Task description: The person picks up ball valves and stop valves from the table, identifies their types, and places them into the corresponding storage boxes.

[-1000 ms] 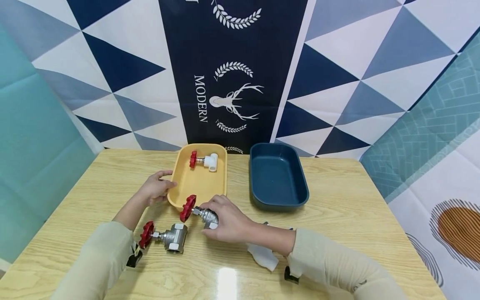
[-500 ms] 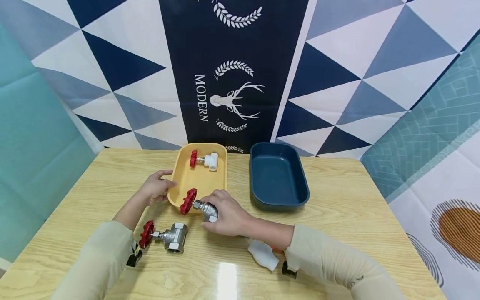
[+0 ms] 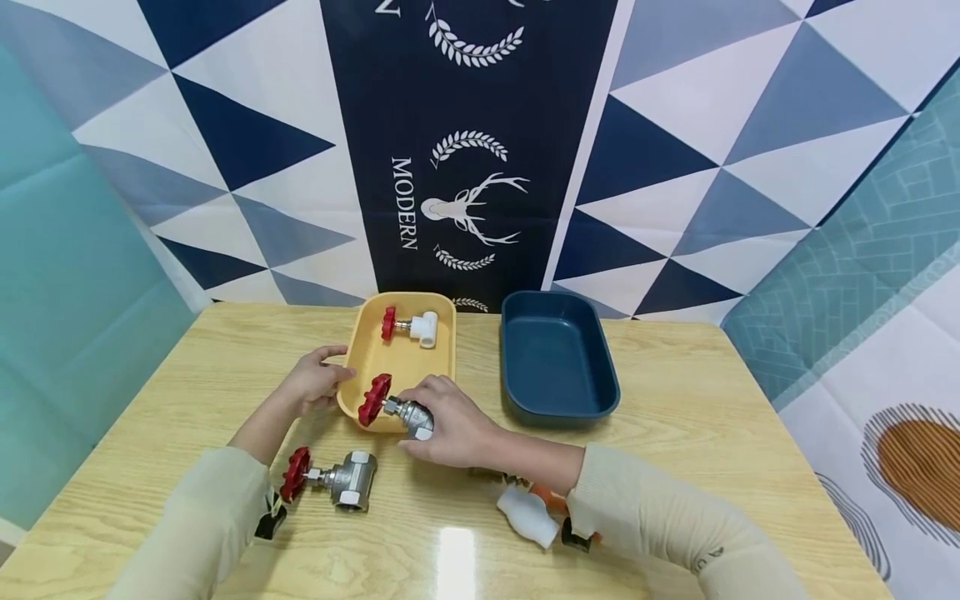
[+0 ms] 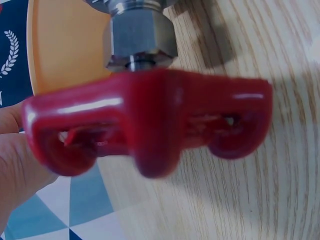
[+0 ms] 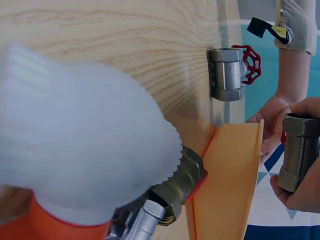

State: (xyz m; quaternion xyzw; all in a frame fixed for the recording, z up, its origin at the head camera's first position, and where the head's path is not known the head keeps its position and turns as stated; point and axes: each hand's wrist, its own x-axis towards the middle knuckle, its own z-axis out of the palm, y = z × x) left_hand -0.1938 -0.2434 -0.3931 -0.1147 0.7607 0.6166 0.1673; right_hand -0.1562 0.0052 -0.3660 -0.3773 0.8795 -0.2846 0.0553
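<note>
My right hand (image 3: 453,425) grips a metal gate valve (image 3: 415,421) by its body, its red handwheel (image 3: 375,400) pointing left over the near end of the yellow tray (image 3: 397,362). My left hand (image 3: 318,383) holds the tray's left rim, thumb over the edge. Inside the tray, at its far end, lies a white plastic valve (image 3: 424,329) with a red wheel. On the table near my left forearm rests a second metal valve (image 3: 352,481); its red handwheel (image 4: 155,120) looms large in the left wrist view.
A dark blue tray (image 3: 555,358) stands right of the yellow one. Under my right forearm lies a white-ended piece (image 3: 528,515) with an orange part (image 3: 551,500). A brass-coloured valve (image 5: 182,182) shows beside it in the right wrist view. A patterned backdrop (image 3: 465,208) rises behind the table.
My right hand has moved slightly up and forward with the gate valve, bringing its wheel further over the tray. More of the orange part shows beneath my forearm. The left hand stays put.
</note>
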